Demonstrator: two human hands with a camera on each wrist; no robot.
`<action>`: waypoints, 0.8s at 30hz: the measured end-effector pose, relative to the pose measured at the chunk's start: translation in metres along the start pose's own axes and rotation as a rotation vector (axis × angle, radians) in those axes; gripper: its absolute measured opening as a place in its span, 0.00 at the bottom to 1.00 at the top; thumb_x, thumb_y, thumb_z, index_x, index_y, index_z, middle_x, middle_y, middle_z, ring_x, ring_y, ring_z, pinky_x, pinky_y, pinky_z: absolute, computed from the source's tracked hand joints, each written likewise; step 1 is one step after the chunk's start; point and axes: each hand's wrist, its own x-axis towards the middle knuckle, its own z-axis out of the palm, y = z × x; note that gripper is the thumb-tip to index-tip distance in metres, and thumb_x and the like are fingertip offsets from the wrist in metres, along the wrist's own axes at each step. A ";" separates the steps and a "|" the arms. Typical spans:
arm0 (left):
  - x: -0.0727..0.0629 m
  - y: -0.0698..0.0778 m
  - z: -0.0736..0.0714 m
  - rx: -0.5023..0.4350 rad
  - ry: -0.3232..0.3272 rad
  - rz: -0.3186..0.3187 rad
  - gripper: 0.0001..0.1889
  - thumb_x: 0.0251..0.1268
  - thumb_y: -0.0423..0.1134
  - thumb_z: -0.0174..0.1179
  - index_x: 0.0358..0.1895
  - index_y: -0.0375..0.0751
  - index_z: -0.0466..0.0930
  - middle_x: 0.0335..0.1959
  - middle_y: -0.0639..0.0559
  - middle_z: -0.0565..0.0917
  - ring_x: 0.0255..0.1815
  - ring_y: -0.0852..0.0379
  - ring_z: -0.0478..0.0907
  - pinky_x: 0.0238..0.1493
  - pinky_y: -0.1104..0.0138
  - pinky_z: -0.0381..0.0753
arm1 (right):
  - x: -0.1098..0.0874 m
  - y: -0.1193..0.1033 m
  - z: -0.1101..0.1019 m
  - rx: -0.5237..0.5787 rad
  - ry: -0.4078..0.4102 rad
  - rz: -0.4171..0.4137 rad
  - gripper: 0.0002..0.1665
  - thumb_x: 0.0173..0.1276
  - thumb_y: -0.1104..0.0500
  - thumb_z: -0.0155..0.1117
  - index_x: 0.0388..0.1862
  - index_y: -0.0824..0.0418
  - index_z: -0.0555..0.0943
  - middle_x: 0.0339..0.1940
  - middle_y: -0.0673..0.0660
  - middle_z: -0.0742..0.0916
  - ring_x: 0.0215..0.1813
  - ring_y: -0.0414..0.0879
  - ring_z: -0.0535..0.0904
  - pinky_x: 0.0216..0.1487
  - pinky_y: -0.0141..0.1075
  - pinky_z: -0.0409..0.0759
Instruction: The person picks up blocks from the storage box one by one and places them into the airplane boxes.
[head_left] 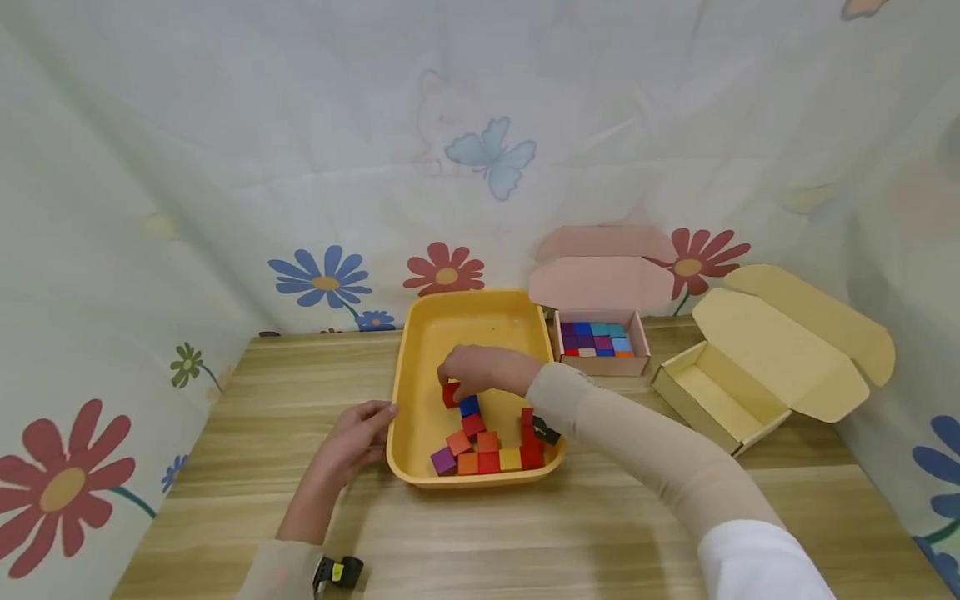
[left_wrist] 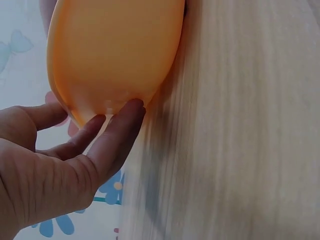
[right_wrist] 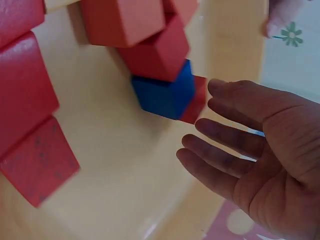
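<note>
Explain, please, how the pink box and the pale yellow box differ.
The pink box holds coloured blocks; the pale yellow box shows none inside. The pink box stands roughly square to the head view, while the pale yellow box is turned at an angle. Both stand open, to the right of the yellow tray.

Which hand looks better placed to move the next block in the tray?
Probably the right hand: it reaches into the yellow tray, close by a red block, while the left hand holds the tray's edge.

Wood-grain table (head_left: 480,542), yellow tray (head_left: 480,323), pink box (head_left: 603,365), pale-yellow box (head_left: 693,408).
</note>
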 end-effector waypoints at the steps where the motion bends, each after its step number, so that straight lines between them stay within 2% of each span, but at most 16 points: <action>1: 0.000 0.000 0.000 0.005 -0.007 0.002 0.27 0.80 0.44 0.54 0.70 0.26 0.66 0.48 0.38 0.81 0.45 0.52 0.83 0.44 0.58 0.87 | 0.003 0.001 0.003 0.002 -0.003 -0.001 0.18 0.73 0.53 0.68 0.58 0.57 0.83 0.47 0.52 0.86 0.44 0.44 0.79 0.50 0.30 0.80; 4: 0.001 0.000 0.001 0.008 -0.013 0.003 0.27 0.80 0.44 0.54 0.70 0.26 0.65 0.46 0.39 0.80 0.44 0.53 0.83 0.43 0.58 0.87 | 0.010 0.003 0.008 -0.001 0.000 0.000 0.17 0.72 0.52 0.69 0.56 0.57 0.83 0.43 0.50 0.85 0.42 0.43 0.78 0.47 0.29 0.79; 8: 0.002 -0.001 -0.001 0.002 -0.010 -0.008 0.28 0.79 0.45 0.55 0.70 0.26 0.65 0.54 0.35 0.80 0.44 0.52 0.83 0.45 0.57 0.87 | 0.018 0.002 0.008 -0.002 0.016 0.010 0.18 0.71 0.52 0.70 0.55 0.57 0.83 0.42 0.50 0.85 0.41 0.44 0.78 0.45 0.29 0.79; 14: 0.002 -0.003 -0.004 0.002 -0.012 -0.014 0.28 0.79 0.46 0.55 0.70 0.27 0.65 0.59 0.31 0.78 0.46 0.50 0.84 0.45 0.57 0.87 | 0.030 -0.006 0.008 0.085 0.007 0.054 0.21 0.69 0.54 0.73 0.58 0.57 0.82 0.42 0.50 0.85 0.38 0.43 0.80 0.44 0.28 0.81; 20: 0.002 -0.003 -0.005 -0.016 -0.028 -0.013 0.29 0.79 0.45 0.56 0.70 0.26 0.65 0.60 0.32 0.78 0.49 0.49 0.84 0.47 0.56 0.87 | 0.033 -0.010 0.013 0.054 0.009 0.042 0.07 0.65 0.57 0.76 0.41 0.54 0.86 0.34 0.47 0.84 0.37 0.42 0.79 0.40 0.28 0.80; 24: 0.004 -0.005 -0.005 -0.026 -0.036 -0.003 0.29 0.78 0.45 0.57 0.69 0.26 0.65 0.59 0.33 0.78 0.49 0.48 0.84 0.46 0.56 0.87 | 0.033 -0.008 0.014 0.054 0.011 0.040 0.08 0.60 0.59 0.79 0.36 0.54 0.87 0.33 0.47 0.84 0.37 0.42 0.80 0.39 0.27 0.81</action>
